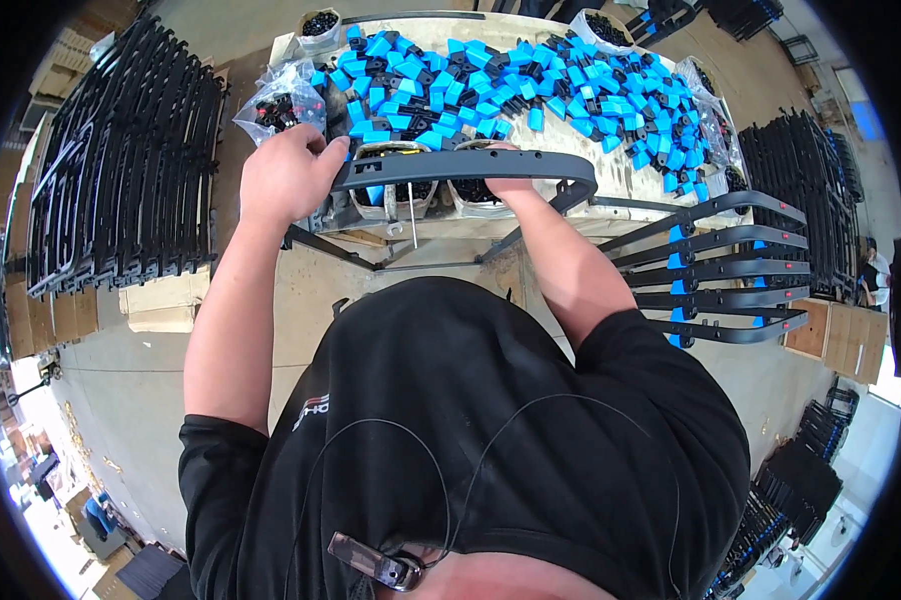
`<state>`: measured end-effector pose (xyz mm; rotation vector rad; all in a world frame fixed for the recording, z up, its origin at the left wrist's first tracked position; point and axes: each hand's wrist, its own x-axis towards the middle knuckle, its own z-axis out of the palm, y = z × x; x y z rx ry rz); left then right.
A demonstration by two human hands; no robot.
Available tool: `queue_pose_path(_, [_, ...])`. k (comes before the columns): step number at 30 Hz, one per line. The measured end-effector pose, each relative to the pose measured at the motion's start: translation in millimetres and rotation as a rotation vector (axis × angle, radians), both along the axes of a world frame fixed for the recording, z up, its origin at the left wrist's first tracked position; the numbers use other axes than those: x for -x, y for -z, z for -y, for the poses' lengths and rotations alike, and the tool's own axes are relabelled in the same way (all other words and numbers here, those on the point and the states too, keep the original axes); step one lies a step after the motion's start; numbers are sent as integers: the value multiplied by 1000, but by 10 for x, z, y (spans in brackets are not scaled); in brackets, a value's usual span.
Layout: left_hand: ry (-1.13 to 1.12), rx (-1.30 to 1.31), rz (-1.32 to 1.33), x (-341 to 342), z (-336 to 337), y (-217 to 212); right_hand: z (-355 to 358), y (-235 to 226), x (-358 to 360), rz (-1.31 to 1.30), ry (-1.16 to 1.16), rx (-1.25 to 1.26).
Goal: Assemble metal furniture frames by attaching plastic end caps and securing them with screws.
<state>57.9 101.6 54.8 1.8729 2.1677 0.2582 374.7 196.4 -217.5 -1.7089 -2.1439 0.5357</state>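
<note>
A dark, curved tubular metal frame (441,164) with small holes spans the space in front of me at the bench's near edge. My left hand (289,175) is closed around its left end, thumb along the top and the other fingers mostly hidden. Behind the bar, my right hand (509,186) reaches to a white container of small black parts (476,190); the bar covers its fingers. Left of that stands another white container (369,212) with black parts and a blue piece. A wrench (395,220) and a thin metal rod (414,218) hang beside it.
Many blue-and-black plastic pieces (531,85) cover the bench. A clear plastic bag (289,95) lies at its left. Black frames stand stacked at far left (131,160) and far right (796,155). Several curved frames with blue pieces (721,270) hang at my right.
</note>
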Motion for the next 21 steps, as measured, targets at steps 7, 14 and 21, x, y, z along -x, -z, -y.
queue_pose_path(7, [22,-481,138,3,137,127,722,-787,-146,-1459,402,1007])
queue_pose_path(14, [627,-747,251,-557,835,705,1334,-720,-354,-1218,348,952])
queue_pose_path(21, [310,28,181,-797,-154,2058,1847,-668,-886,-1186,414,992])
